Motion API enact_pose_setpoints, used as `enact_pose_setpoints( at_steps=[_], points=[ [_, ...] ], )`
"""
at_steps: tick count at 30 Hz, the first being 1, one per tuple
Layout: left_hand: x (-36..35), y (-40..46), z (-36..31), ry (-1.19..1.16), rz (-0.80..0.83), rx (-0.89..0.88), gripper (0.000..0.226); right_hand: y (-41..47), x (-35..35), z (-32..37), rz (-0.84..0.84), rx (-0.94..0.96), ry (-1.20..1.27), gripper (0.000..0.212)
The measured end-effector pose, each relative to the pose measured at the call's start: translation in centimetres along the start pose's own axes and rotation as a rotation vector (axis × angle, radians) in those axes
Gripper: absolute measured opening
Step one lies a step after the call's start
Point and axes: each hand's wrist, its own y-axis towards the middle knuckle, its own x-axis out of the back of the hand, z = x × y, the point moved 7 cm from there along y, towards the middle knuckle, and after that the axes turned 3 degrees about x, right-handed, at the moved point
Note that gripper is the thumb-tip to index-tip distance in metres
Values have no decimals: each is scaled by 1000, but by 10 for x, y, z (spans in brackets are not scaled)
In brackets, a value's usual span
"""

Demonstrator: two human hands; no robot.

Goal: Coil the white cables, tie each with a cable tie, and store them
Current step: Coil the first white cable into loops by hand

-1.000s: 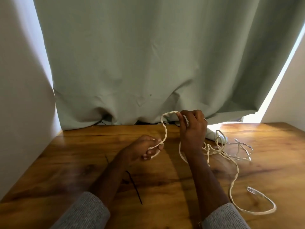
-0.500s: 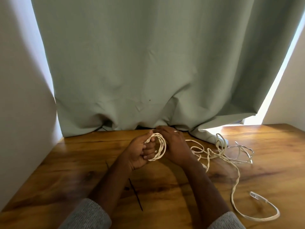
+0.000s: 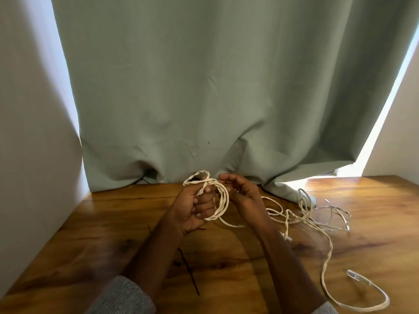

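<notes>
Above the bench (image 3: 374, 234), coiling white cable.
Left hand (image 3: 195, 209) grips the cable coil (image 3: 218, 200); right hand (image 3: 241, 191), at 3 o'clock, loosely curled, empty.

The left hand (image 3: 195, 209) is curled, palm up, gripping the cable (image 3: 221, 200). The right hand (image 3: 243, 189) hovers just beside it, fingers loosely bent.

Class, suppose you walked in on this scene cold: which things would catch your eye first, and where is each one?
First, the coil of white cable in the middle, held above the wooden table in the left hand, with the right hand just beside it. Next, the loose tangle of white cable spread over the table's right side. Behind everything hangs a large grey-green curtain, and a black cable tie lies near the left forearm.
</notes>
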Motion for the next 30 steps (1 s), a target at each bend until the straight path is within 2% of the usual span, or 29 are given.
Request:
enact_pose_setpoints(
  at_steps=[4,7,10,12,14,17,19,22,24,27,30],
  points=[
    [-10,2,4,6,89,49,38,-2,-11,-13,34,-177,278,36],
    [-20,2,7,18,84,70,43,-3,-12,-12,18,-165,354,27],
    [-21,4,2,60,-16,31,43,-4,-2,-3,-8,-129,324,20],
    [-11,4,-2,179,-138,-13,39,-4,11,7,-72,-50,130,23],
    [2,4,0,362,-249,-25,38,-2,18,18,-118,100,-186,19],
    [11,7,9,537,-327,-11,40,-3,9,22,-112,253,-473,8],
    [12,6,13,647,-346,21,40,-6,8,23,-165,330,-618,12],
    [5,-2,22,880,-223,199,39,-14,22,37,-372,412,-739,26],
    [-6,-9,26,867,-64,262,38,-15,28,44,-404,415,-860,29],
    [-22,-9,13,515,37,141,35,-6,25,28,-175,280,-1113,21],
    [-36,-2,-8,208,119,-15,35,-8,17,-9,181,43,-1073,20]
  ],
)
